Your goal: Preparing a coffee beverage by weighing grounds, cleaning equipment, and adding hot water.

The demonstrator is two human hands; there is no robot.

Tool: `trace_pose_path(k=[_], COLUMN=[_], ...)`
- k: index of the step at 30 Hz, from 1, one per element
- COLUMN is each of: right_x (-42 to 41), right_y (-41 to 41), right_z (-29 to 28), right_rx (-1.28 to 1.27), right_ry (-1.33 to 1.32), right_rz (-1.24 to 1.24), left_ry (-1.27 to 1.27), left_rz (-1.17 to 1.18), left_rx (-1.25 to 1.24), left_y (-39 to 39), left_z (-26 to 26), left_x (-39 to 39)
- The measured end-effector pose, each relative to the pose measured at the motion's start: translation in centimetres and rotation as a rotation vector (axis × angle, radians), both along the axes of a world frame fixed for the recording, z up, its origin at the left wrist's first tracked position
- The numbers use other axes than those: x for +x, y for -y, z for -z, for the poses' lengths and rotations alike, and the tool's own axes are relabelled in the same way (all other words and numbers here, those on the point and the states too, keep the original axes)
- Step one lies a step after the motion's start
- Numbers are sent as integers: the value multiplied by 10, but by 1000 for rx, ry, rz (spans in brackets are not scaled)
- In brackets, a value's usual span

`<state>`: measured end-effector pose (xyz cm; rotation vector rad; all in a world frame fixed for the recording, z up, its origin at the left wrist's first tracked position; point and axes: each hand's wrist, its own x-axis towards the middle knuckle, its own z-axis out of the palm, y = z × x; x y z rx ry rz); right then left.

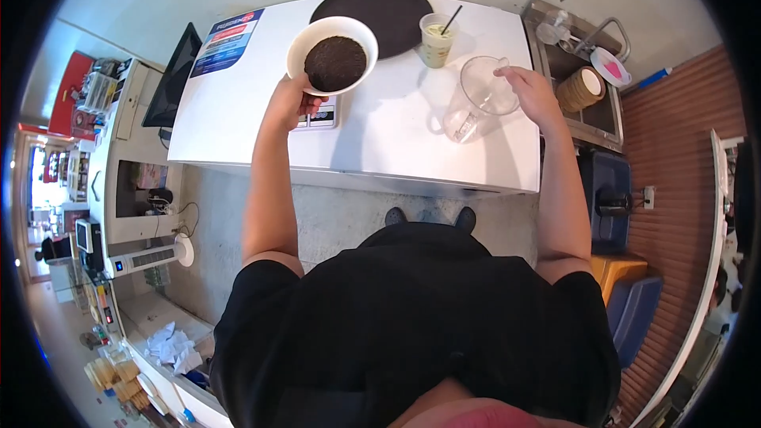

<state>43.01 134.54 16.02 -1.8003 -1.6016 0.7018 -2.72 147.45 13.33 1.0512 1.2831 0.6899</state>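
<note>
My left hand (295, 100) grips the near rim of a white bowl (371, 41) that holds dark brown granules (336, 64). The bowl is over the white counter, and a kitchen scale (325, 119) shows partly beneath it. At the right, my right hand (530, 92) pinches the rim of a clear plastic measuring jug (475, 101) at its spout. That jug appears empty and stands on the counter, its handle to the left. Behind it is a plastic cup of pale green iced drink (437, 47) with a black straw. A round dark tray (380, 0) lies behind the bowl.
A steel sink (600, 122) at the right holds stacked brown cups (579, 90) and a white bowl with something pink (611, 66). A monitor (175, 80) stands at the counter's left end beside a printed sheet (228, 41). A white tower fan (151, 257) is at the lower left.
</note>
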Motion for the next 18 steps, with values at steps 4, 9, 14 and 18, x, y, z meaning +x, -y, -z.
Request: trace_pose_path(k=[4,9,14,18], right_x=[4,-2,-9,-14], right_y=[-6,-6,0,2], right_z=[-1,14,17,20], right_rx=[14,22,13,25], right_ry=[61,-34,52,19], right_rz=[42,142,237,270], left_ry=[-126,-140,-249,-359], left_rz=[84,218,160,149], left_rx=[204,273,373,490], left_y=[24,28,37,39], left_z=[-61,-95,-115,-121], left_x=[53,111,169,187])
